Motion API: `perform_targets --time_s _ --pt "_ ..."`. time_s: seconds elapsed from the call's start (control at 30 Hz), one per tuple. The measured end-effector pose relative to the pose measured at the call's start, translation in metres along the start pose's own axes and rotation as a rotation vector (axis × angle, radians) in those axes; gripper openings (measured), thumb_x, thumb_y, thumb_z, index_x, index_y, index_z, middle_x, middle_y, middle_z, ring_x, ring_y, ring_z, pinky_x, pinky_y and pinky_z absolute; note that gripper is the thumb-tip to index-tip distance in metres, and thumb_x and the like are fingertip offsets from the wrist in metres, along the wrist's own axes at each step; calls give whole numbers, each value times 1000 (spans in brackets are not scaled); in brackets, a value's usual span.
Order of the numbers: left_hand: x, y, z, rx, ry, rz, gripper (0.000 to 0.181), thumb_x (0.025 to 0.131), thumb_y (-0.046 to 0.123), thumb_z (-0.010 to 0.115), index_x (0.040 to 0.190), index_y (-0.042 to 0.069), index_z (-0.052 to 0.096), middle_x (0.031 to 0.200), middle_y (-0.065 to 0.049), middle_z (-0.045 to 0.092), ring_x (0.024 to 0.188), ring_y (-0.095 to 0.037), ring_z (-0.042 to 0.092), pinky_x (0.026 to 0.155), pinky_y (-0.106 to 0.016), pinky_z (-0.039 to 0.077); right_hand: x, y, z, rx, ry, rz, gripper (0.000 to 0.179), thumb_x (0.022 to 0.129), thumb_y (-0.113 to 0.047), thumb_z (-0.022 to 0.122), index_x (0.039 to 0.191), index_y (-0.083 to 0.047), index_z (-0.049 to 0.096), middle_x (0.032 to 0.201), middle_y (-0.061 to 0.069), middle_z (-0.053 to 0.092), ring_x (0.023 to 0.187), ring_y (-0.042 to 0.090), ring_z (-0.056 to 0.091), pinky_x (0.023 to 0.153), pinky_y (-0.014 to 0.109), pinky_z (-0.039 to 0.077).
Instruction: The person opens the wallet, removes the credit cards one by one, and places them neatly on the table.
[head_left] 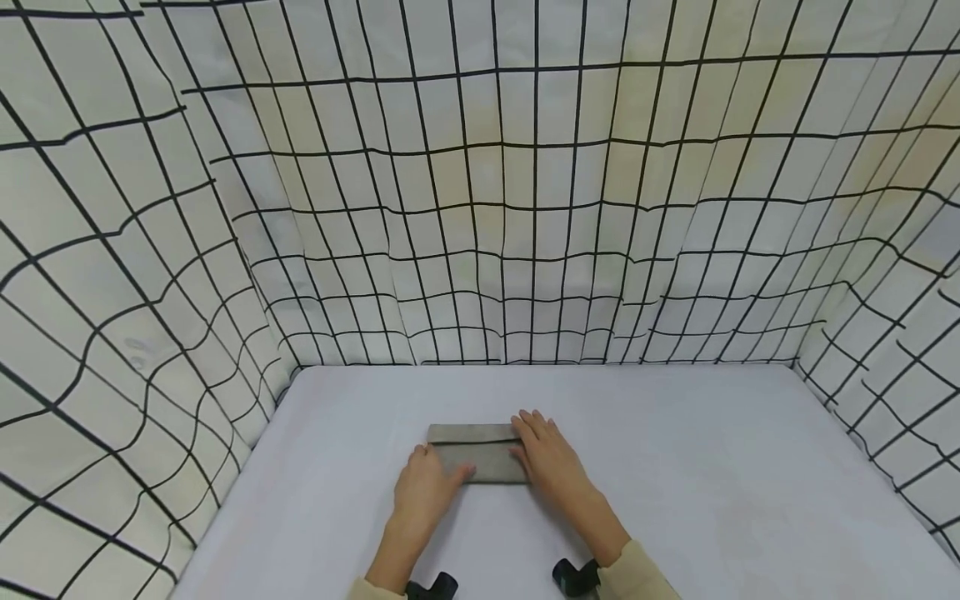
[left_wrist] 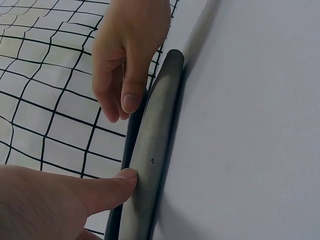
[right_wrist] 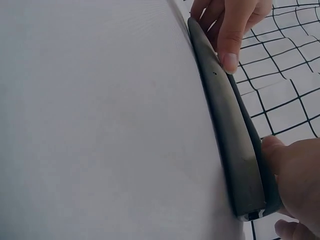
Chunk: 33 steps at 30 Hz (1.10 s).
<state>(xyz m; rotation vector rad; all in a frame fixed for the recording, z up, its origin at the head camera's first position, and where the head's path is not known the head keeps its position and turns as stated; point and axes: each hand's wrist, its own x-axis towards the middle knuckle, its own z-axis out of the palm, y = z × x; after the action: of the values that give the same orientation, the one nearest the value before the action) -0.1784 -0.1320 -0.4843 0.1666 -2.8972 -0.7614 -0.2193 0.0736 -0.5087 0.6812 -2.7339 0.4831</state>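
A flat grey-green folding case [head_left: 480, 462] lies near the middle of the white table, with a dark slit running along its length. In the head view my left hand [head_left: 423, 492] grips its left end, the thumb over the near panel. My right hand [head_left: 558, 471] holds the right end, fingers at the far corner. The left wrist view shows the case [left_wrist: 155, 125] edge-on, the left thumb [left_wrist: 112, 189] touching it. From the right wrist a dark panel stands slightly apart from the lighter face of the case [right_wrist: 232, 135], and the right hand [right_wrist: 300, 175] touches that panel.
The white table [head_left: 712, 467] spreads out on both sides of the case. Black-lined netting on white walls [head_left: 525, 208] encloses the back and sides. Dark wrist devices [head_left: 576, 577] sit by both cream sleeves [head_left: 637, 575].
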Motion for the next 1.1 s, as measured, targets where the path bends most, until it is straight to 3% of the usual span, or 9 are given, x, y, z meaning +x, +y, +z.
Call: perform_targets --time_s 0.3,0.43,0.6,0.77,1.1 --pt "-1 2 6 74 32 72 64 82 38 82 107 -19 66 111 -33 68 87 -43 73 68 -46 63 8 1 7 -90 63 -69 37 98 -29 65 125 -4 64 120 12 69 116 30 66 106 46 53" --pt "-1 1 5 80 39 108 58 82 35 82 103 -17 68 110 -32 69 89 -42 73 69 -45 63 15 2 9 -119 48 -82 29 97 -31 65 115 -8 67 113 7 72 110 26 70 101 42 57" --pt "0 -1 5 101 55 144 55 81 33 82 101 -16 69 110 -35 68 91 -44 72 69 -46 63 22 0 8 -164 35 -101 23 97 -32 66 102 -9 70 104 5 73 97 22 72 80 38 63" --pt "1 -2 4 100 61 164 53 82 33 82 99 -15 70 112 -37 67 89 -45 73 66 -45 63 30 -2 4 -216 -26 -117 32 97 -41 64 92 -9 68 91 4 71 81 20 70 62 34 61" --pt "0 1 3 96 47 174 52 83 32 81 98 -17 69 114 -40 65 89 -48 72 66 -46 63 40 -3 5 -309 -58 -195 37 98 -47 59 92 -11 64 80 2 64 71 18 66 55 31 58"
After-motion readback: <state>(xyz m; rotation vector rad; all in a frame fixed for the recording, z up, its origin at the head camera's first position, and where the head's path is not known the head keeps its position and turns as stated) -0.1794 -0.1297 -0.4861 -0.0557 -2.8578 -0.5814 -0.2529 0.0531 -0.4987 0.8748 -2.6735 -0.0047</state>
